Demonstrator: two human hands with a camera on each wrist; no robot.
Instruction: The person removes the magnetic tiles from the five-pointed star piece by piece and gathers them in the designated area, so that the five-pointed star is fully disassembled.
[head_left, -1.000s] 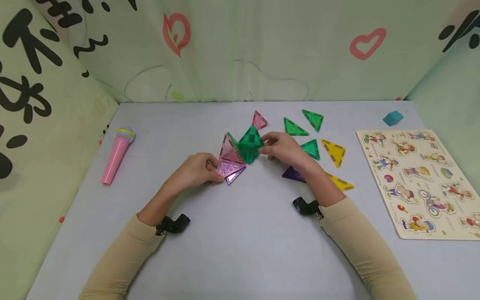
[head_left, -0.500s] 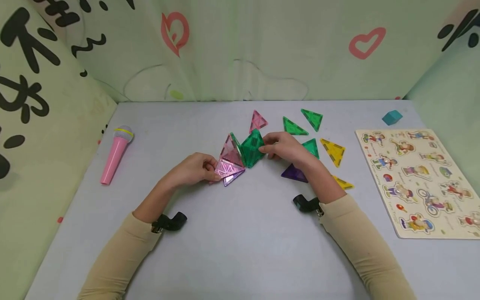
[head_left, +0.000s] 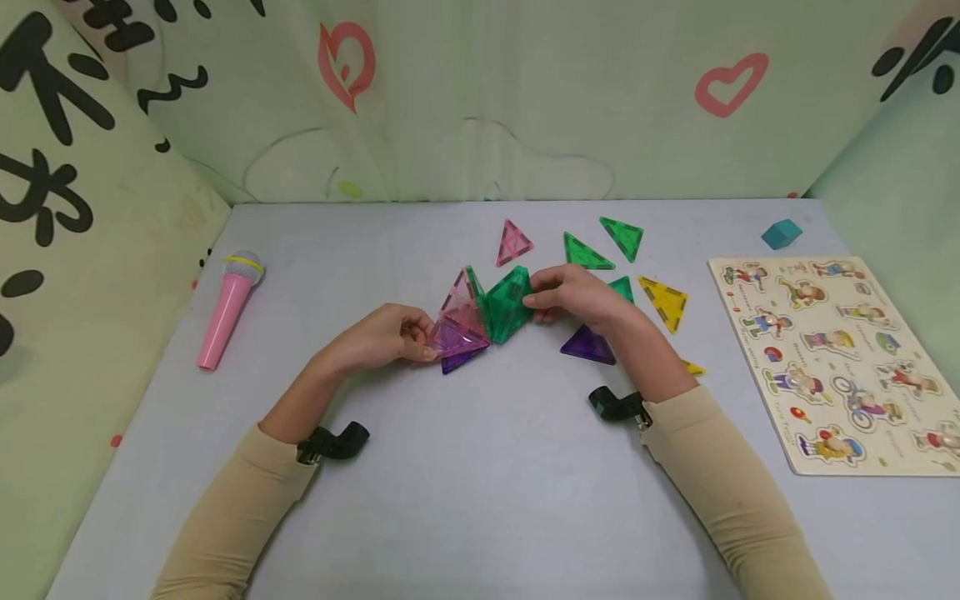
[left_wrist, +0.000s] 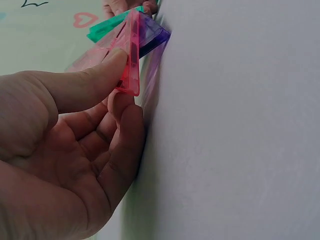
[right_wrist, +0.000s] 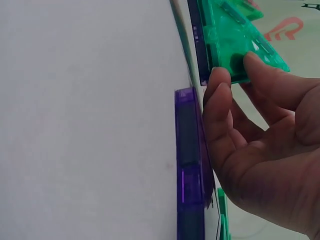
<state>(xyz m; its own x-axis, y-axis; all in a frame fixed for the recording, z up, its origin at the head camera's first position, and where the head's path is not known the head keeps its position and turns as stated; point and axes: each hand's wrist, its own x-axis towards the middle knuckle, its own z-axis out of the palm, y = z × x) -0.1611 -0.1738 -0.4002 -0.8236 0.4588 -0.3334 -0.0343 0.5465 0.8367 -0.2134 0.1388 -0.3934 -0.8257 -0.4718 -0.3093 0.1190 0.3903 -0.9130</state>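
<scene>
Between my hands stands a small cluster of see-through triangular magnetic tiles. With thumb and fingers, my left hand pinches a corner of a pink tile at the cluster's left side. A purple tile shows beneath the pink one. My right hand pinches a green tile between thumb and fingertips at the right side; it tilts up in the head view. Another green tile stands edge-on between pink and green. Near my right wrist lies a loose purple tile.
Loose tiles lie about: a pink one, green ones and yellow ones. A pink toy microphone is on the left. At right are a wooden picture puzzle board and a teal block.
The green tile in my right hand has come down toward me and turned, showing a broader face. My left hand still holds the pink tile, shifted slightly left.
</scene>
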